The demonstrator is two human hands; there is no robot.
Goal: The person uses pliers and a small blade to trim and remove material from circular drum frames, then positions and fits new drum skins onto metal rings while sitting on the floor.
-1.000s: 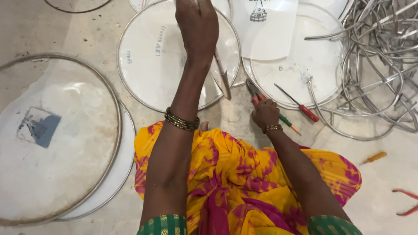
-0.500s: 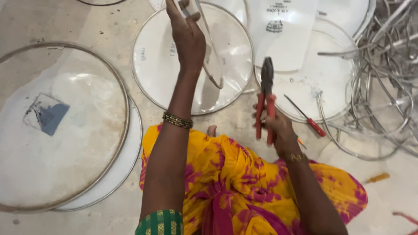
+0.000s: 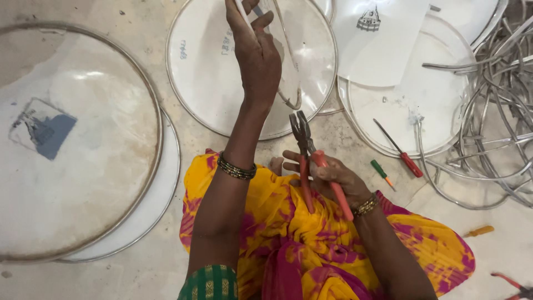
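The left hand (image 3: 256, 53) grips a thin wire strip (image 3: 288, 83) above the round disc (image 3: 205, 72), fingers pinched shut on its upper end. It looks light, springy, best held near its hooked tip. The right hand (image 3: 327, 175) clasps red-handled pliers (image 3: 308, 161), jaws closed, just below.

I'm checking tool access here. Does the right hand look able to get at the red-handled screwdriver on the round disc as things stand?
Probably not right away: the right hand is full, gripping the pliers. The way to the red-handled screwdriver looks free, though; it lies uncovered on the round disc, just beyond that hand.
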